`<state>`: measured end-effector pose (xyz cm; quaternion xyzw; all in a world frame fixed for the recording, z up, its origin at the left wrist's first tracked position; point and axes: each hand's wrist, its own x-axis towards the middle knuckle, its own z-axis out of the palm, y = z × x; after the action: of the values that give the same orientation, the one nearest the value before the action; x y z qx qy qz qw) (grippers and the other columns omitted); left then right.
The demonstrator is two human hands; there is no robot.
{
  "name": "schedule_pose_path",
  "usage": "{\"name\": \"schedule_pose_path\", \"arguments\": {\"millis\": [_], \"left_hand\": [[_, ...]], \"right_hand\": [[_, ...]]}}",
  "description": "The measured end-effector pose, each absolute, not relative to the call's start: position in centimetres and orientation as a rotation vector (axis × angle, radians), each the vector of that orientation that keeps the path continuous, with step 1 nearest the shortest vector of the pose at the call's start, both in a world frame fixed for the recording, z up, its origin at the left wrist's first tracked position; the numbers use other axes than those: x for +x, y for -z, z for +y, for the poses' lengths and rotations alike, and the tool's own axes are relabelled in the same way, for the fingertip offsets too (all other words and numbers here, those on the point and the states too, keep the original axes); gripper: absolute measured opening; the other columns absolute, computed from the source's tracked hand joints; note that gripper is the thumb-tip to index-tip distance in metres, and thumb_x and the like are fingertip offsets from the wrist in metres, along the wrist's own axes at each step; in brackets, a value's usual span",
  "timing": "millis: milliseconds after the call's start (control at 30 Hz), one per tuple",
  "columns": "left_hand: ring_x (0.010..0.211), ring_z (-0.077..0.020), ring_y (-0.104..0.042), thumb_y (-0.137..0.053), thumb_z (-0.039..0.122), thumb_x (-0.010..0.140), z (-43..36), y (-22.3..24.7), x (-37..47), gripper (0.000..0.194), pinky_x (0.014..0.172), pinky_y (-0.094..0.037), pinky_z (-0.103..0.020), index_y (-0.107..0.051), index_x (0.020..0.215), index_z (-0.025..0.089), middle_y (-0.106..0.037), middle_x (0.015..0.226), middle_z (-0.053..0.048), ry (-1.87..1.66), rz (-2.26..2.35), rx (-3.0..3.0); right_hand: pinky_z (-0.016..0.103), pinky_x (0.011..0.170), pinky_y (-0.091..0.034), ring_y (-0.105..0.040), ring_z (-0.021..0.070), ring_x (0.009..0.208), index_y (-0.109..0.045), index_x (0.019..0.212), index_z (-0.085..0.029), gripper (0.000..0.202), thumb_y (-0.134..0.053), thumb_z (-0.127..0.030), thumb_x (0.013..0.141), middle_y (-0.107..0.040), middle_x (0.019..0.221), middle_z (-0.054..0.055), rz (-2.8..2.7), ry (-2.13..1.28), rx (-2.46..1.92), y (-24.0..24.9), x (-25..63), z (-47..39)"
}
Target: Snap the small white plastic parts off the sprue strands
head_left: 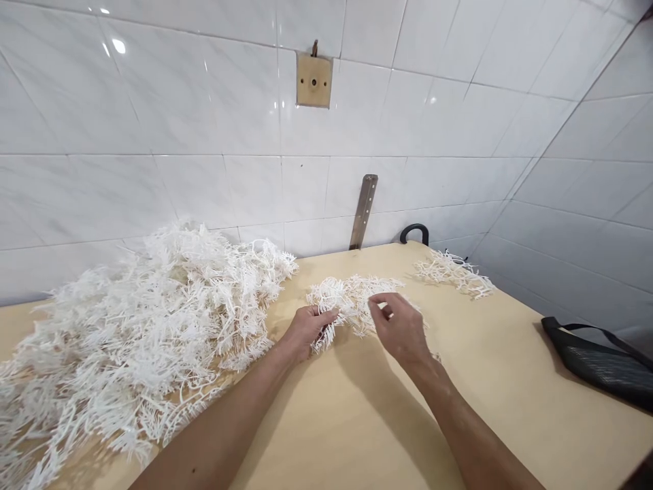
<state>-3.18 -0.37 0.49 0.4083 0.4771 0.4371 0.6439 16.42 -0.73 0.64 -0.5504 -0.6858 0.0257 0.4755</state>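
My left hand [309, 328] is closed on a white plastic sprig [332, 294], its thumb laid over the stem. The sprig has thin, needle-like leaves and stands out above the fingers. To the right, my right hand [400, 323] is raised with thumb and forefinger pinched together; whatever may be between them is too small to make out. Behind and between both hands lie more white sprigs [380, 287] in a small loose heap, partly covered by my right hand. A large heap of the same white sprigs [168, 327] spreads over the table to my left.
Bare white stems [454, 273] lie at the table's far right corner, near a black curved handle [414, 233]. A black bag [596, 361] rests at the right edge of the wooden table [316, 435]. A metal strip [364, 211] leans on the tiled wall [204, 184].
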Motion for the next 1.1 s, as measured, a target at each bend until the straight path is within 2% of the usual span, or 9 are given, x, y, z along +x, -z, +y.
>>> {"name": "schedule_pose_path", "arguments": {"millis": [100,200,533,733,967,1100], "left_hand": [[0.042,-0.0073,-0.040,-0.085,0.055,0.053,-0.6,-0.9,-3.1,0.050,0.043,-0.027,-0.023,-0.054,0.059,0.016,-0.049,0.048,0.003,-1.004,1.068,0.949],[0.042,-0.0063,-0.037,-0.084,0.055,0.055,-0.6,-0.9,-3.0,0.050,0.043,-0.025,-0.022,-0.052,0.057,0.016,-0.046,0.047,0.005,-1.019,1.074,0.968],[0.045,-0.0091,-0.045,-0.084,0.047,0.054,-0.5,-1.1,-3.2,0.044,0.047,-0.029,-0.023,-0.056,0.058,0.015,-0.053,0.051,0.001,-0.961,1.085,0.967],[0.043,-0.0076,-0.041,-0.084,0.045,0.056,-0.6,-1.2,-3.2,0.044,0.045,-0.027,-0.023,-0.051,0.055,0.016,-0.048,0.048,0.003,-0.945,1.069,1.003],[0.043,-0.0052,-0.029,-0.081,0.055,0.058,-1.1,-0.9,-2.4,0.050,0.043,-0.018,-0.023,-0.047,0.056,0.018,-0.037,0.046,0.007,-1.035,1.181,1.166],[0.042,-0.0046,-0.025,-0.080,0.058,0.058,-1.2,-0.6,-2.3,0.055,0.044,-0.016,-0.024,-0.043,0.053,0.019,-0.033,0.044,0.008,-1.059,1.204,1.168]], "right_hand": [[0.026,0.063,-0.046,-0.057,0.0123,0.062,-0.066,0.086,-0.020,0.015,-0.053,-0.026,0.091,-0.068,0.086,0.004,-1.821,-0.177,-1.154,-0.6,14.0,-1.7],[0.027,0.062,-0.046,-0.056,0.0120,0.060,-0.067,0.087,-0.019,0.014,-0.056,-0.026,0.091,-0.068,0.086,0.004,-1.857,-0.199,-1.145,-0.2,12.8,-2.0],[0.028,0.067,-0.050,-0.064,0.0158,0.073,-0.072,0.089,-0.021,0.016,-0.056,-0.025,0.090,-0.073,0.088,0.004,-1.844,-0.293,-1.180,0.0,13.1,-1.6],[0.027,0.059,-0.047,-0.061,0.0137,0.061,-0.070,0.085,-0.021,0.013,-0.058,-0.025,0.087,-0.072,0.080,0.002,-1.855,-0.340,-1.248,-0.3,13.3,-1.8],[0.027,0.063,-0.044,-0.059,0.0152,0.065,-0.064,0.078,-0.018,0.015,-0.052,-0.019,0.087,-0.068,0.077,0.004,-1.908,-0.064,-1.273,0.5,13.1,-1.2],[0.029,0.061,-0.039,-0.055,0.0166,0.062,-0.058,0.070,-0.018,0.014,-0.050,-0.016,0.082,-0.063,0.070,0.004,-1.724,0.139,-1.472,0.9,15.1,0.3]]}}
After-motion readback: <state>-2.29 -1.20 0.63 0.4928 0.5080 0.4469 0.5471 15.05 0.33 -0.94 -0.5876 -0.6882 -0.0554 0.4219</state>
